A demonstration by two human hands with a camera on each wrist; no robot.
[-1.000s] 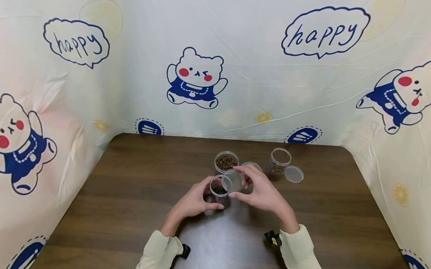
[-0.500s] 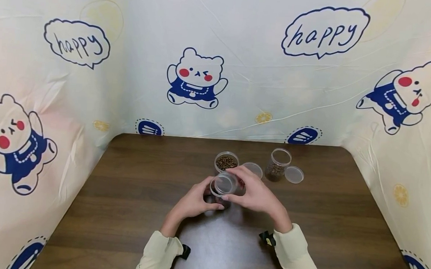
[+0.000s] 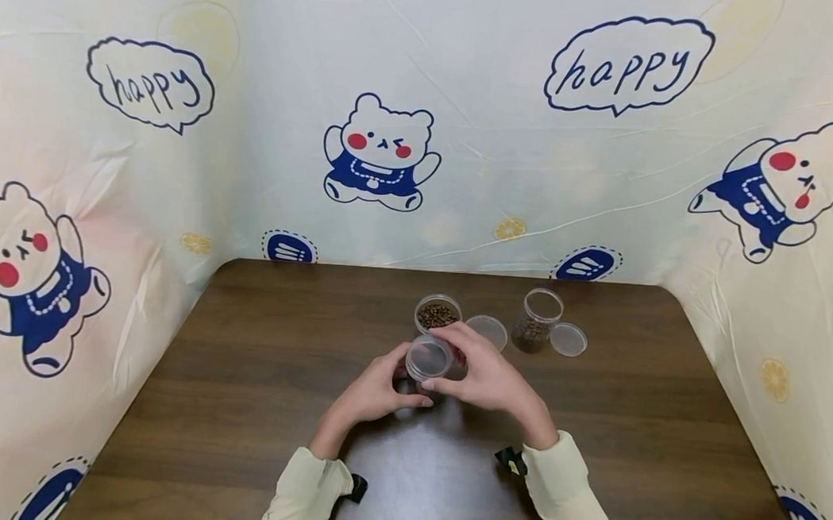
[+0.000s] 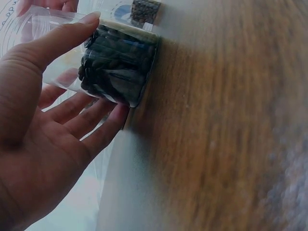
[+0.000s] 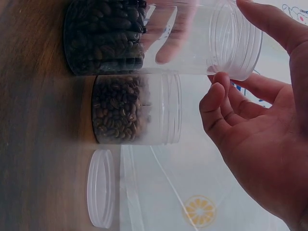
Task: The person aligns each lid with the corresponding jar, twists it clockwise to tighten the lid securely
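Observation:
My left hand (image 3: 374, 386) grips a clear plastic jar (image 4: 118, 67) round its side, thumb on one face and fingers on the other. Dark coffee beans fill its lower part, and it stands upright on the table. Over the jar's mouth lies a clear lid (image 3: 429, 358), its rim pinched between the thumb and fingers of my right hand (image 3: 489, 380). In the right wrist view the lid (image 5: 248, 45) sits level at the jar's top. Just behind stands an uncapped jar of brown coffee beans (image 5: 115, 110), partly hidden by the right hand in the head view.
A loose lid (image 3: 487, 332) lies flat beside the brown-bean jar. Farther right stands another uncapped jar (image 3: 536, 323) with beans low inside, and a second loose lid (image 3: 568, 340) is next to it. A printed cloth (image 3: 467, 136) hangs behind the wooden table (image 3: 275, 347).
My right hand has moved left and slightly down, bringing the lid from a tilt beside the jar to flat over its mouth. The left hand keeps its hold on the jar.

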